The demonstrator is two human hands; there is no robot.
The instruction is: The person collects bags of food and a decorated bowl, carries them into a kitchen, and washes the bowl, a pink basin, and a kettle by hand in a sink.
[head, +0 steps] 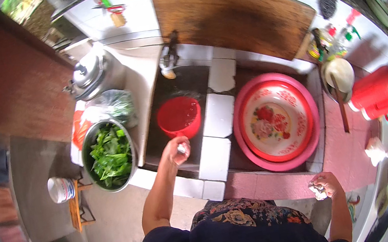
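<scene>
My left hand is closed at the near end of a red plastic water dipper, gripping its mostly hidden handle. Clear water shows inside the dipper, which is in the dark left sink basin below a metal tap. A small whitish spot shows at my fingers; what it is I cannot tell. Off to the right, my right hand holds a crumpled whitish item, perhaps a cloth, by the pink tiled counter edge. Between the hands, a floral enamel basin sits inside a pink basin in the right sink.
Leafy greens fill a metal pot on the left, near a bagged bundle of greens and a metal kettle. A wooden board leans behind the sinks. Red thermos flasks lie right, near a wok.
</scene>
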